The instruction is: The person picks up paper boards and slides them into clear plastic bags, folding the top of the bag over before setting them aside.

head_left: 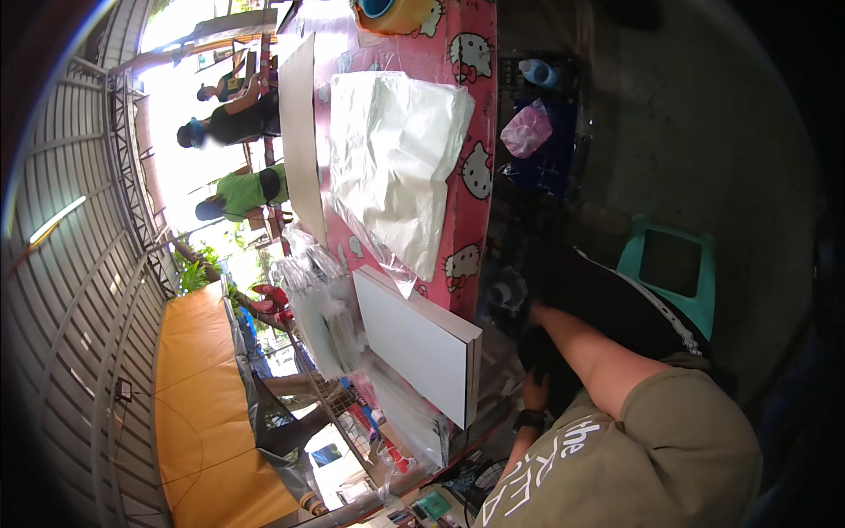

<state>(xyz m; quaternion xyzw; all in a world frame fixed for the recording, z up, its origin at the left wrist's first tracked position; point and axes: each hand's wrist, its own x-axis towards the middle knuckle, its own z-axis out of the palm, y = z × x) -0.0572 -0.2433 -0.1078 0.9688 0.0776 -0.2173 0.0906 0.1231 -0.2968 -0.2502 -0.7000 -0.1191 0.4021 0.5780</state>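
My left hand point(534, 392), with a dark watch at its wrist, is low beside my black trousers point(607, 308). Its fingers show partly in shadow and look apart, with nothing visible in them. My right hand point(537, 314) reaches past the trousers, near a greyish, see-through round object point(506, 290) below the table edge. Shadow hides its fingers. Closest to both hands on the pink patterned table point(475, 211) is a thick stack of white-faced boards point(418, 343). Beyond it lies a pile of clear plastic sheets or bags point(396, 158).
Bundled clear plastic point(321, 308) lies beside the boards. A long beige board point(302, 141) runs along the table's far side. A dark crate point(576, 114) holds a pink plastic bag point(526, 129) and a blue bottle point(538, 73). A green stool point(669, 264) stands behind me. Several people are farther off.
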